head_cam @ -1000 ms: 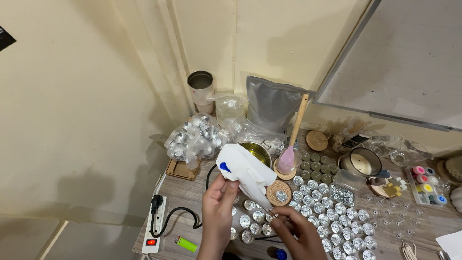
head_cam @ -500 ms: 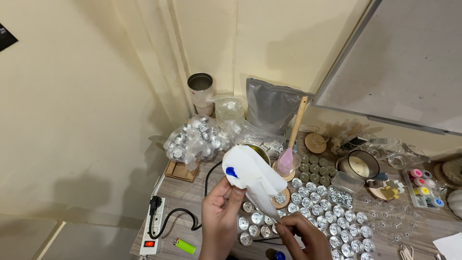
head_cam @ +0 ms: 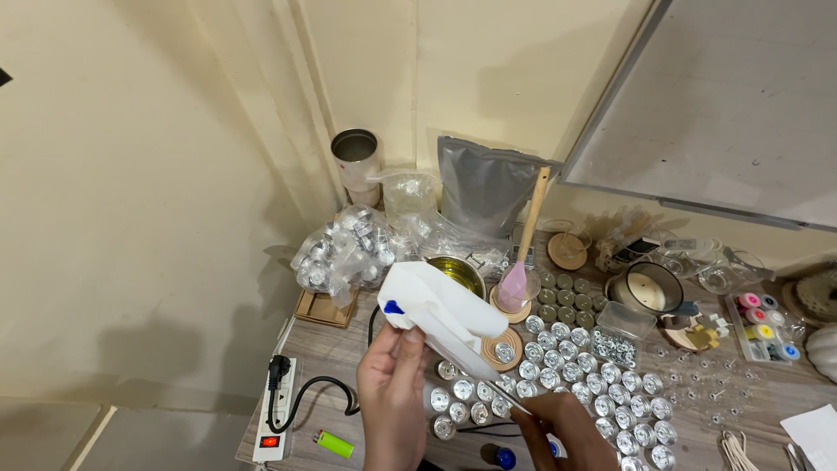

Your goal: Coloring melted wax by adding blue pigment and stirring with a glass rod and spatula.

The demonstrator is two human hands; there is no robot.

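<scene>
A white glue gun (head_cam: 440,310) is gripped by the left hand (head_cam: 392,388); the right hand (head_cam: 558,427) fingers' state cannot be told. Tealight cups (head_cam: 558,362) at lower centre could be knocked by the nozzle.

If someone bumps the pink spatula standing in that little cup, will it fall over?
Probably yes. The pink spatula leans tilted in a small glass cup, with its long wooden handle reaching high above the rim, so it looks top-heavy. The cup sits on a small wooden coaster, so a bump might tip both.
</scene>
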